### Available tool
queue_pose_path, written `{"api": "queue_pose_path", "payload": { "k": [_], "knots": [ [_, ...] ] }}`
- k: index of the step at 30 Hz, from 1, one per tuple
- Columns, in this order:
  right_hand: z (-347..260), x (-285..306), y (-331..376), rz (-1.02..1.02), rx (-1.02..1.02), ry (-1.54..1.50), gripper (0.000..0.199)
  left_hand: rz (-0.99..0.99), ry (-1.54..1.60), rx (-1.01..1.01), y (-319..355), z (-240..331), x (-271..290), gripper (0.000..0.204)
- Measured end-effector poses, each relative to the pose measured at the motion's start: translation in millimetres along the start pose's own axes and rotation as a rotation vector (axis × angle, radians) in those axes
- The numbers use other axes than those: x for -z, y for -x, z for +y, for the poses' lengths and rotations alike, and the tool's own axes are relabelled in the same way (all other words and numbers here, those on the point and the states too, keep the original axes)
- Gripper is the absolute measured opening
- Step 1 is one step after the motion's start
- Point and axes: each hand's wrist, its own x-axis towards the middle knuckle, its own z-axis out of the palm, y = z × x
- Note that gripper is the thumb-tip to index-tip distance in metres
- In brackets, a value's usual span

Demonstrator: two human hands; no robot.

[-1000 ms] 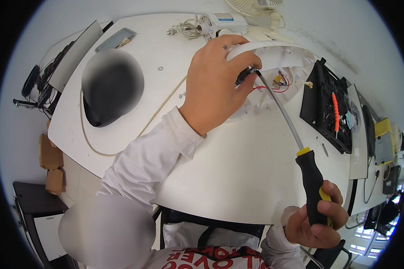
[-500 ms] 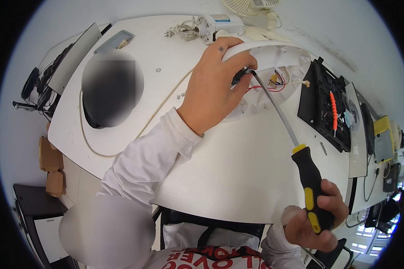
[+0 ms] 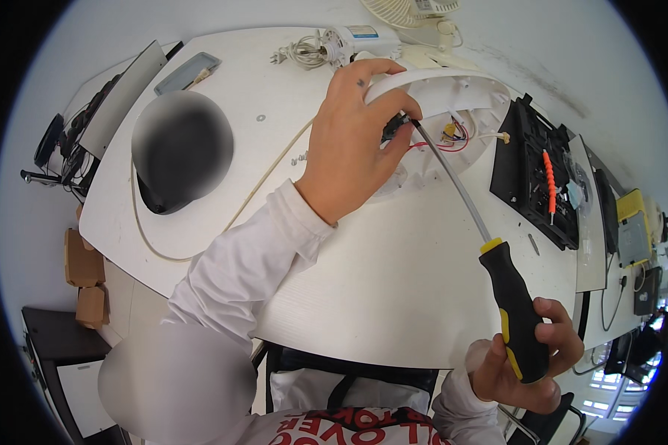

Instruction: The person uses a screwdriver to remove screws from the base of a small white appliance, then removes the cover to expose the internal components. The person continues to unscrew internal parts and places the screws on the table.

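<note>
My left hand [image 3: 352, 144] grips the rim of a white curved plastic housing [image 3: 471, 90], its thumb and fingers closed around a small dark part [image 3: 392, 128] at the inner side. What that part is cannot be made out. Held low at the right, a screwdriver [image 3: 508, 282] with a black and yellow handle rests in the fingers of my right hand [image 3: 503, 380]. Its long shaft slants up to the left, and the tip meets the dark part beside my left fingertips. Red and other thin wires [image 3: 459, 133] lie inside the housing.
Right of the housing lies an open black tool case [image 3: 523, 163] with an orange twisted rod [image 3: 549, 182]. A white motor-like unit [image 3: 360, 44] with a coiled cord stands behind. Small screws [image 3: 298, 159] and a washer [image 3: 260, 118] lie left of my hand, near a pale cable [image 3: 263, 189].
The screwdriver handle has turned in my right fingers, its yellow inlays shifting to the left side. The tip stays at the dark part; my left hand holds nearly the same place.
</note>
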Motion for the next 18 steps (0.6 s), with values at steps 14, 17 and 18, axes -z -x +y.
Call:
{"api": "queue_pose_path", "payload": {
  "k": [14,17,18],
  "knots": [
    [-8,-10,-5,0.067,-0.198,-0.078,0.083,0.021,-0.025,-0.056,1,-3,-2,0.022],
    [-10,-5,-3,0.041,-0.202,-0.115,0.079,0.024,0.016,-0.054,-3,0,-5,0.023],
    [-8,-7,-2,0.047,-0.184,-0.165,0.077,0.022,0.008,-0.054,-2,-1,-4,0.023]
  ]
}}
